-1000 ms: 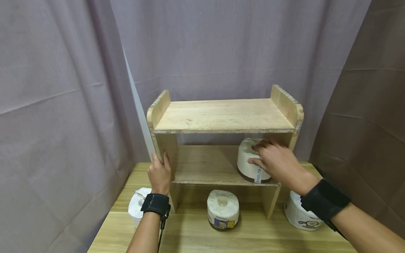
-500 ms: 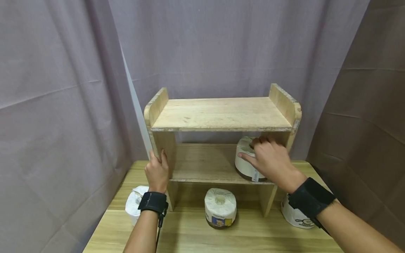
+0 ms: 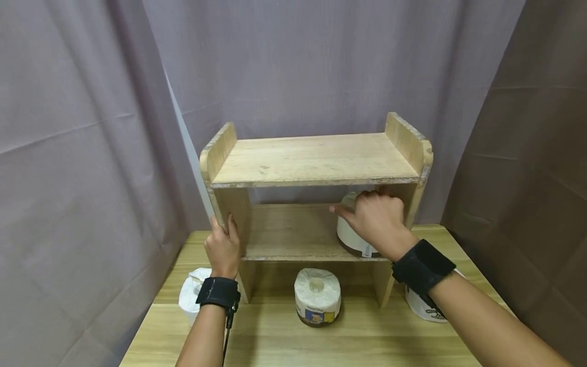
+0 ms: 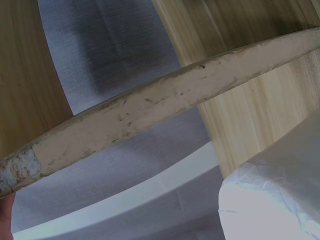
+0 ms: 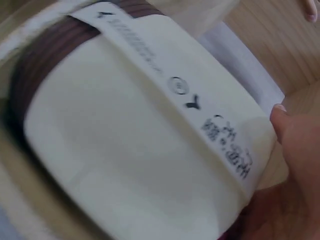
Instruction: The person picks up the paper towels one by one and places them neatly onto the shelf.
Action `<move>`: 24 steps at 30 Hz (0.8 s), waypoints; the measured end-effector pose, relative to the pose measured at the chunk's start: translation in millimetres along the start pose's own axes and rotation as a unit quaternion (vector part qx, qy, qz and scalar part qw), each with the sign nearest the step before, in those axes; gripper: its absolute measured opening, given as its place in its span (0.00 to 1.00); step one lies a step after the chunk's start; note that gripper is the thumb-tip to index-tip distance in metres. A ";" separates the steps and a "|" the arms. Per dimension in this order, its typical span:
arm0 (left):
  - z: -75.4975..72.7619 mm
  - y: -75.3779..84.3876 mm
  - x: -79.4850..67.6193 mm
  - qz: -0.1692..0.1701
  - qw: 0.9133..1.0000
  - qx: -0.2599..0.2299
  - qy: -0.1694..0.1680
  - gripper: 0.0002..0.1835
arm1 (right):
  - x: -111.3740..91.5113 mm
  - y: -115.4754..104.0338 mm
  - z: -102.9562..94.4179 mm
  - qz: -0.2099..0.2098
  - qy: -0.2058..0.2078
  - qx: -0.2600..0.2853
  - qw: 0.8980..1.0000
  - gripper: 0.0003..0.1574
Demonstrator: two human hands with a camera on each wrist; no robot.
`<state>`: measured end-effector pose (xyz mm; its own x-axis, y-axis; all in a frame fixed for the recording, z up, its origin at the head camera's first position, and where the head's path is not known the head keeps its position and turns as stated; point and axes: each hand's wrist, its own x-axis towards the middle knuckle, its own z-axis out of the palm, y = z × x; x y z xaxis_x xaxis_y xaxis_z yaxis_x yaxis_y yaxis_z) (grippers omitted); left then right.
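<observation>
A small two-tier wooden shelf (image 3: 316, 160) stands on the table. My left hand (image 3: 222, 250) grips the front edge of its left side panel, thumb inside; in the left wrist view only a bit of a finger (image 4: 6, 215) shows beside the panel edge (image 4: 120, 117). On the middle board, at the right end, sits a wrapped toilet roll (image 3: 350, 237) with a brown base and a white label strip (image 5: 175, 90). My right hand (image 3: 378, 216) bends over its top, fingers mostly hidden, while the thumb (image 5: 281, 125) sticks out to the left.
Another toilet roll (image 3: 317, 298) with a colourful print stands under the shelf at the front. White-wrapped rolls stand on the table at the left (image 3: 190, 295) and right (image 3: 419, 306), partly behind my arms. Grey curtains (image 3: 312, 66) enclose the table (image 3: 293, 351).
My right hand has shifted left across the top of the toilet roll, its thumb swinging out past the roll's left side. The left hand keeps its hold on the panel. The head view shifted slightly.
</observation>
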<state>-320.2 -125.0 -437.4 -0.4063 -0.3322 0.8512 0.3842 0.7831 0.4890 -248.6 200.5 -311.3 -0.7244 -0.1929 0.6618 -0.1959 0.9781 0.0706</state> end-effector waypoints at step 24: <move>-3.7 4.4 -4.5 -0.008 1.000 0.000 -0.016 0.16 | 6.2 -14.0 13.0 0.026 0.019 0.031 0.999 0.34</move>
<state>-313.7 -122.0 -438.3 -0.4380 -0.3282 0.8369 0.3778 0.7776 0.5027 -258.9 184.6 -317.9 -0.7087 -0.1373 0.6920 -0.2005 0.9796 -0.0110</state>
